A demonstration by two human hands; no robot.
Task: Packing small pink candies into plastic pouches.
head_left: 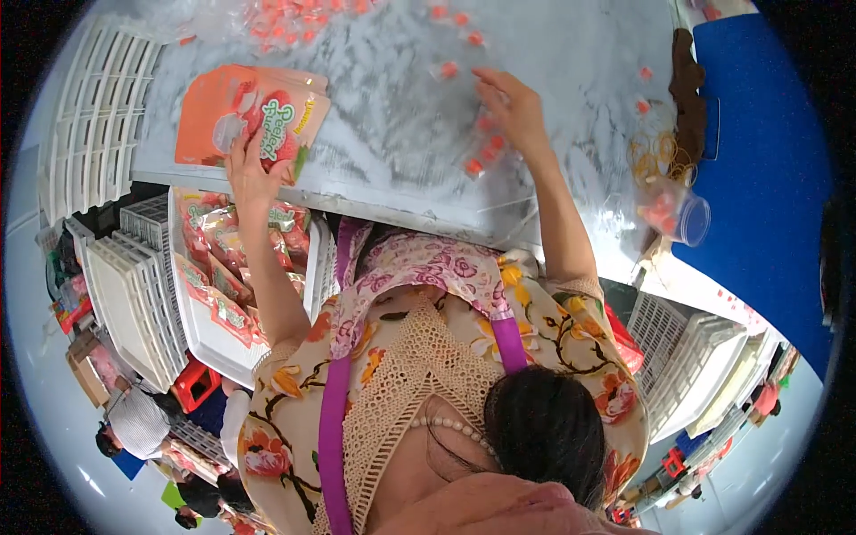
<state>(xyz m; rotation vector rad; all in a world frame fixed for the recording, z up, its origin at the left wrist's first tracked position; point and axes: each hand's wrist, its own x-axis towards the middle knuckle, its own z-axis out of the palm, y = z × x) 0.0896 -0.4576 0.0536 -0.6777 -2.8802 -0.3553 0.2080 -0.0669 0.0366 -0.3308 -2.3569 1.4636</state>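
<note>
A small stack of flat pink-orange pouches (203,120) with fruit pictures lies on the table's left side. My left hand (252,174) rests on the pouches' near edge, its fingers spread over the top one. On the right, my right hand (517,107) hovers just over or touches several small wrapped red-orange pieces (486,159); its fingers are stretched out and I see nothing held. Part of those pieces is hidden under the palm. Another wrapped piece (448,69) lies just beyond the fingertips.
A heap of wrapped pieces (294,20) lies at the far left of the grey table (383,192). Below it stands a white crate (209,334) of filled pouches. Rubber bands (655,153) and a clear plastic tub (691,220) sit at right. White crates flank me; people are behind.
</note>
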